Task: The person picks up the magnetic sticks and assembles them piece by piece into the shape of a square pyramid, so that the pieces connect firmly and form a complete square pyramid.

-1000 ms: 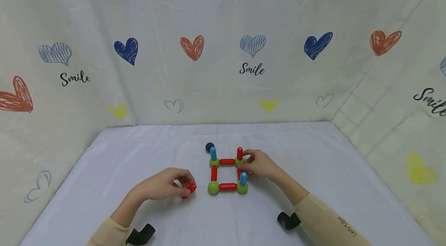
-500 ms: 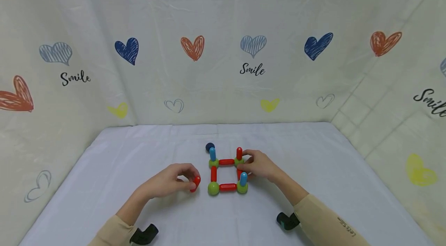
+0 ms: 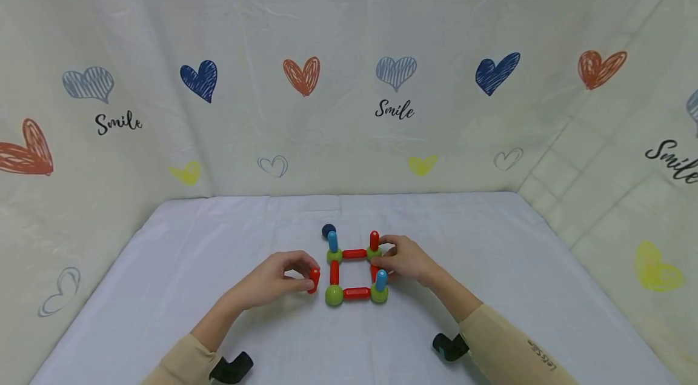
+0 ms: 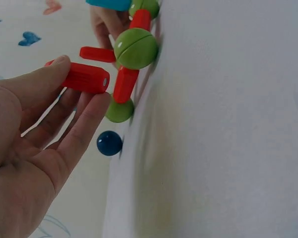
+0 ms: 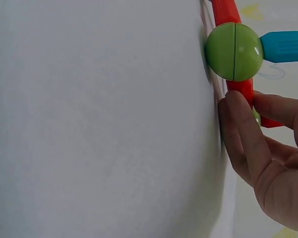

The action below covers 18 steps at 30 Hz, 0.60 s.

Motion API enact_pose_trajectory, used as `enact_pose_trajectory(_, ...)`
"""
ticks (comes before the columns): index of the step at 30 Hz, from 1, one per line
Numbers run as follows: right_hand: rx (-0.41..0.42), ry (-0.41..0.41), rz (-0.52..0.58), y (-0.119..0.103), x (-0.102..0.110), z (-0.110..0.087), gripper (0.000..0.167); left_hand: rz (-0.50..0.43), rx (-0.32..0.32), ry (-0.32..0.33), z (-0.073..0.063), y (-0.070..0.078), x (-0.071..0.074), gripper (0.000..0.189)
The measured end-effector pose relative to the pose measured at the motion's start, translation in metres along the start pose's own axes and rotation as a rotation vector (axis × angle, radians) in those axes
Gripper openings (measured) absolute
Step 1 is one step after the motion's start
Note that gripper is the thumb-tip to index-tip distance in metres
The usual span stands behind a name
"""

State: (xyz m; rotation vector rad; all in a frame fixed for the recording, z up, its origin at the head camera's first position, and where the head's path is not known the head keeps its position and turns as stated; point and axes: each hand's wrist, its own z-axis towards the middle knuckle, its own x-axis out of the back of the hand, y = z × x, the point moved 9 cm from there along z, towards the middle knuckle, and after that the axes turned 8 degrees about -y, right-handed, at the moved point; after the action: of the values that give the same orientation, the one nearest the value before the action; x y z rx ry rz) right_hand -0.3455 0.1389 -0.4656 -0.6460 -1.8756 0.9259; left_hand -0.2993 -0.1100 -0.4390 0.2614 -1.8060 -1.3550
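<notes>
My left hand (image 3: pixel 275 279) pinches a short red rod (image 4: pixel 89 78) between thumb and fingers, upright above the table, just left of a square toy frame. Red rods (image 3: pixel 357 293) joined by green balls (image 3: pixel 334 295) make up that frame. A blue rod (image 3: pixel 332 242) stands on the far left ball, a red upright rod (image 3: pixel 374 240) on the far right ball, and another blue rod (image 3: pixel 381 279) on the near right one. At the frame's right side, my right hand (image 3: pixel 406 259) grips the red side rod (image 5: pixel 242 90), partly hidden by the fingers.
A dark blue ball (image 3: pixel 328 230) lies behind the far left corner of the frame. White cloth (image 3: pixel 245 221) covers the table. A printed curtain (image 3: pixel 349 142) hangs along the back and sides.
My left hand has moved right and slightly away, nearer the frame, turning the red rod from slanted to upright. The right hand keeps its hold, and the frame has barely shifted.
</notes>
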Motion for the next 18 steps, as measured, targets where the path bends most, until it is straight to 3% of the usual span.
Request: enact_pose_trajectory(18, -0.006, -0.016, 0.033, 0.001, -0.002, 0.000, 0.055, -0.066, -0.067, 0.027, 0.019, 0.013, -0.011, 0.030)
